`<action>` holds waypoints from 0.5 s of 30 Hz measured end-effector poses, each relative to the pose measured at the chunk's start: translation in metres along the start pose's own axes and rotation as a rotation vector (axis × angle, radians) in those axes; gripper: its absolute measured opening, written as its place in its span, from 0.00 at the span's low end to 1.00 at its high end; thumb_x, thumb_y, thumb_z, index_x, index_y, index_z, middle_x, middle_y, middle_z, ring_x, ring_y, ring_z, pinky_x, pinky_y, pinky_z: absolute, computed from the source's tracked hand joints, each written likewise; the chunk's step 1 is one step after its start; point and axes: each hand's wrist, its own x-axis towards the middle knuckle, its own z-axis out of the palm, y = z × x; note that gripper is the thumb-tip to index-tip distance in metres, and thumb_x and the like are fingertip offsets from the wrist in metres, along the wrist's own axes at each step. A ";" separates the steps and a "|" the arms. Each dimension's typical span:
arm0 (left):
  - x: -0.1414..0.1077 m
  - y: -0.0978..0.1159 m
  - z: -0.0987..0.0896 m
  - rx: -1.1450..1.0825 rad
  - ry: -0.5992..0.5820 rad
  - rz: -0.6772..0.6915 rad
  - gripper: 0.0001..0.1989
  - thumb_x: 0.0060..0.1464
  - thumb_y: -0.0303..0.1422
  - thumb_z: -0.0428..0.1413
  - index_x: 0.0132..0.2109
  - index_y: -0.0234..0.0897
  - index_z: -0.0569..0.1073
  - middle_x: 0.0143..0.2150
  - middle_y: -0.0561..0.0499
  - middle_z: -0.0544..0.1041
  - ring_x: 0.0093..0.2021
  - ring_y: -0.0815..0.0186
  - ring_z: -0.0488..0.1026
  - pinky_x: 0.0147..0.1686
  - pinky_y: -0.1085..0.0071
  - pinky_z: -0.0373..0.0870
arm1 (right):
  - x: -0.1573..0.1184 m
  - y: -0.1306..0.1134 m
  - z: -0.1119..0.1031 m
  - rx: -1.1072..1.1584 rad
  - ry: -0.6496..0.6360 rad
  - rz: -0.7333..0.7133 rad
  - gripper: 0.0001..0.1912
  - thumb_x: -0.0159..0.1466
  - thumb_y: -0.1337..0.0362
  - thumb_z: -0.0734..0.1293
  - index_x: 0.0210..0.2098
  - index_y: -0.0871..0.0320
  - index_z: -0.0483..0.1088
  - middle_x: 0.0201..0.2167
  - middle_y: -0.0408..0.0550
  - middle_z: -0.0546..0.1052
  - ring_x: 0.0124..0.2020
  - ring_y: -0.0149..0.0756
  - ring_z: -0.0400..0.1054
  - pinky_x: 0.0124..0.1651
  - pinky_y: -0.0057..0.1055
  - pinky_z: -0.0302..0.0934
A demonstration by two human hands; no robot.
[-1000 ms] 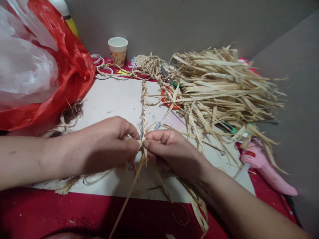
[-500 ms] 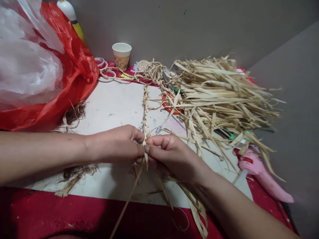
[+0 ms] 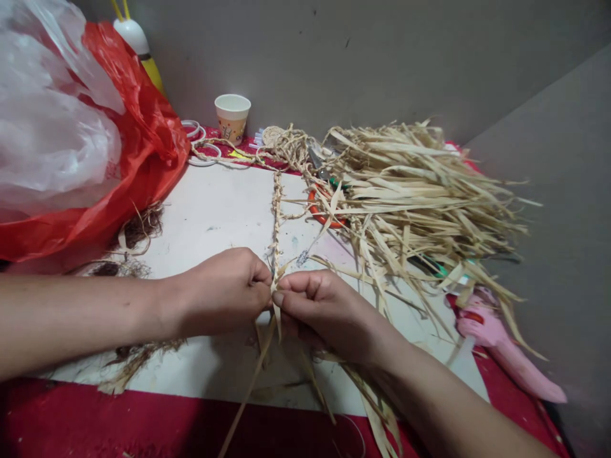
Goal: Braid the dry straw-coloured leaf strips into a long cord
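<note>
Where the straw braid (image 3: 276,222) reaches the centre of the frame, its long axis running nearly straight up the picture over the white board (image 3: 217,203), both hands meet at its lower end, neither clearly nearer. The left hand (image 3: 228,291) lies almost level from the left edge, fingers curled in a narrow pinch on the braid's left side, while the right hand (image 3: 329,312) slants up from the lower right, thumb and forefinger pinching the straw.
</note>
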 end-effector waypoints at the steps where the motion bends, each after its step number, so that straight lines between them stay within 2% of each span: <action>1: 0.000 0.000 -0.001 0.076 0.028 0.045 0.10 0.47 0.30 0.45 0.23 0.37 0.66 0.19 0.55 0.63 0.20 0.72 0.57 0.22 0.73 0.52 | 0.000 -0.001 0.000 -0.012 -0.002 -0.003 0.13 0.57 0.63 0.64 0.18 0.60 0.61 0.11 0.36 0.62 0.10 0.20 0.48 0.12 0.19 0.41; 3: 0.000 0.000 -0.002 0.228 0.078 0.140 0.09 0.49 0.30 0.44 0.24 0.37 0.64 0.21 0.54 0.64 0.23 0.71 0.58 0.24 0.73 0.52 | 0.001 -0.002 0.001 -0.044 0.007 -0.016 0.14 0.58 0.63 0.63 0.18 0.60 0.60 0.11 0.36 0.61 0.11 0.20 0.47 0.13 0.19 0.41; 5: 0.002 0.002 -0.003 0.287 0.062 0.182 0.08 0.50 0.29 0.44 0.24 0.37 0.62 0.22 0.54 0.64 0.24 0.70 0.58 0.26 0.72 0.52 | 0.000 -0.005 0.003 -0.058 0.023 -0.023 0.14 0.58 0.63 0.62 0.17 0.59 0.59 0.10 0.35 0.59 0.11 0.20 0.46 0.13 0.20 0.40; 8: 0.006 0.003 -0.004 0.095 -0.067 0.091 0.09 0.50 0.28 0.43 0.23 0.38 0.59 0.21 0.56 0.59 0.23 0.71 0.56 0.25 0.73 0.53 | -0.002 -0.006 0.007 -0.091 0.065 -0.036 0.14 0.58 0.65 0.61 0.18 0.58 0.56 0.10 0.34 0.56 0.11 0.20 0.44 0.14 0.21 0.38; 11: 0.009 0.000 -0.006 -0.123 -0.156 -0.028 0.12 0.51 0.30 0.42 0.21 0.38 0.57 0.17 0.57 0.55 0.19 0.72 0.51 0.21 0.72 0.49 | -0.002 -0.004 0.010 -0.198 0.126 -0.115 0.14 0.58 0.65 0.61 0.18 0.58 0.54 0.12 0.35 0.54 0.14 0.20 0.44 0.16 0.22 0.38; 15: 0.009 -0.004 -0.007 -0.234 -0.229 -0.059 0.15 0.53 0.34 0.45 0.20 0.38 0.56 0.15 0.59 0.52 0.17 0.75 0.45 0.17 0.73 0.44 | -0.001 0.000 0.010 -0.392 0.209 -0.239 0.16 0.59 0.66 0.60 0.16 0.59 0.52 0.14 0.37 0.53 0.18 0.22 0.45 0.19 0.22 0.40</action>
